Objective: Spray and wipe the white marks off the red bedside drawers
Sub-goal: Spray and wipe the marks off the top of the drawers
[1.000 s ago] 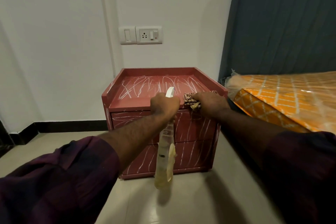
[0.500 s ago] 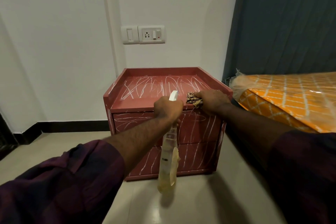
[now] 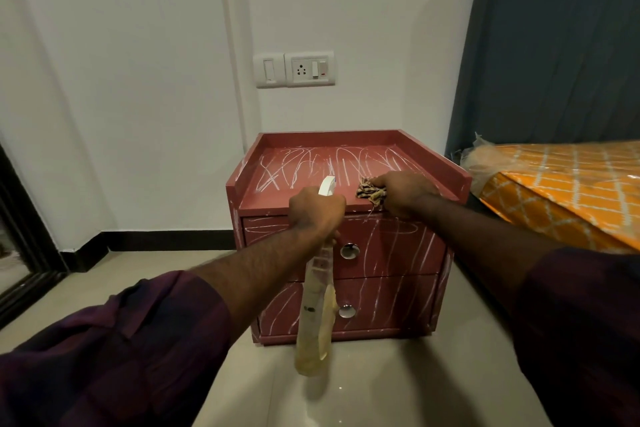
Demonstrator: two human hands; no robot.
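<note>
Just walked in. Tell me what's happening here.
A person is cleaning the red bedside drawers. The left hand grips a spray bottle, its white nozzle aimed over the top while the bottle hangs in front of the drawers. The right hand holds a striped cloth against the top's front right part. Scribbled white marks cover the back of the top and both drawer fronts.

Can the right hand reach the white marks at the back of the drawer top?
Probably yes. The right hand holds the striped cloth on top of the red bedside drawers; the white scribbles lie just beyond, and the left hand hangs its pale plastic spray bottle aside.
</note>
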